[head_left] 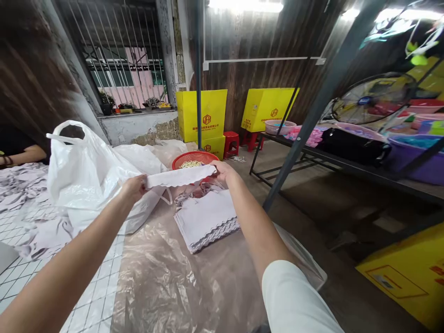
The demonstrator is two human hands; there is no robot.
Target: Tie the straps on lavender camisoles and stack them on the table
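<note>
Two hands are raised over the table, the left hand [133,187] and the right hand [222,170], sharing one white scalloped strip [180,176]; one stack of white scalloped pieces [207,218] lies below, its sheets too thin to count; one red basket [194,159]; one white plastic bag [86,173]; three yellow boxes [201,114] by the far wall, perhaps more hidden; two red stools [231,143]; one fan [373,98]; one co-worker's arm [21,155] at the left edge.

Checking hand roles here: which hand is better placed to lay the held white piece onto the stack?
Probably the right hand: it grips the white piece almost above the stack; the left hand sits nearer the plastic bag.
</note>
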